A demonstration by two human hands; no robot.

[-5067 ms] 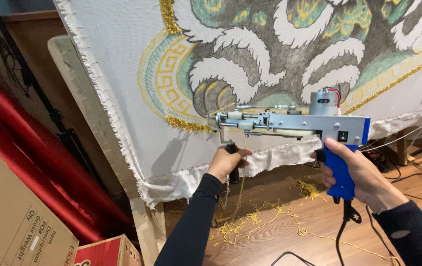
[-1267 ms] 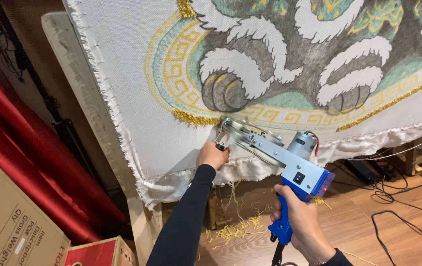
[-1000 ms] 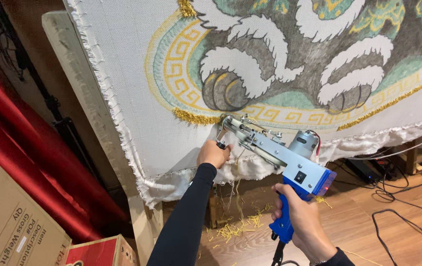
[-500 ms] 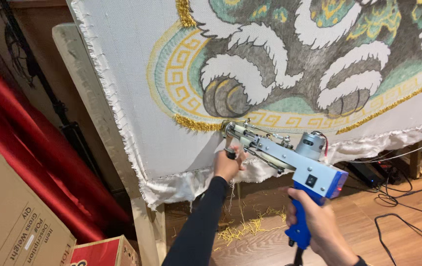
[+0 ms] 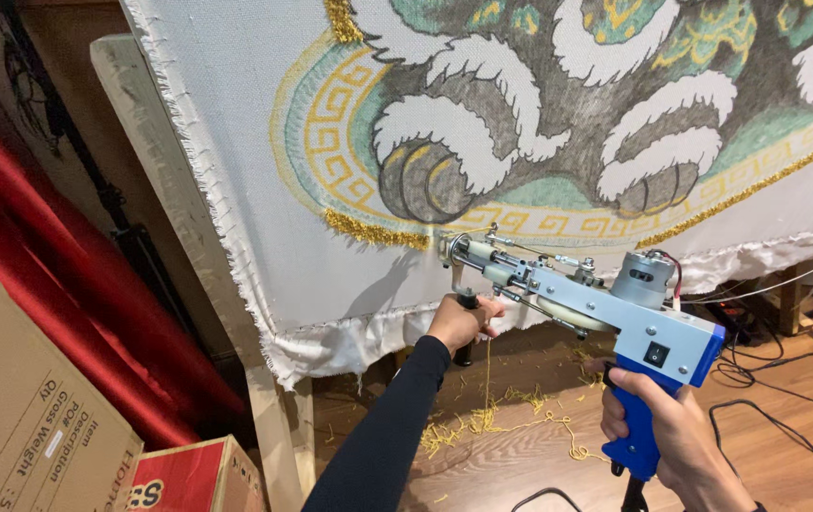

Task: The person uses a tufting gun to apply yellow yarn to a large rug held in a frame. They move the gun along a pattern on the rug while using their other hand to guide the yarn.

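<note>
1. Centre right of the frame: tufting gun [image 5: 582,303], grey metal body with a blue pistol handle, slanting from lower right up to centre, needle end pressed against the stretched cloth [image 5: 264,218]
2. Lower right: right hand [image 5: 676,441] wrapped tight around the blue handle, fingers closed round it, black cord dropping out of the bottom edge
3. Centre, just below the gun's nose: left hand [image 5: 463,320] clenched on the black front grip under the barrel, dark sleeve running down to the bottom edge
4. Across the top and right: cloth carrying a tufted design, white curled shapes, grey-brown patches, pale green ground, a gold key-pattern band curving round it
5. Just left of the needle tip: short line of gold tufting [image 5: 373,230] along the outer edge of the band, needle touching the cloth at the end of that line
6. Hanging from beneath the gun: thin strand of yellow yarn [image 5: 488,374] down towards the floor
7. Bottom centre: scatter of yellow yarn scraps [image 5: 482,422] on the wooden floor [image 5: 804,474]
8. Upper left, slanting down to bottom centre: pale wooden frame post [image 5: 150,142] with the frayed cloth edge folded over it
9. Far left: red fabric [image 5: 36,265] draped behind the post
10. Bottom left corner: brown cardboard box [image 5: 18,408], with a red box [image 5: 193,479] beside it
11. Right edge: black cables [image 5: 785,370] looping over the floor
</note>
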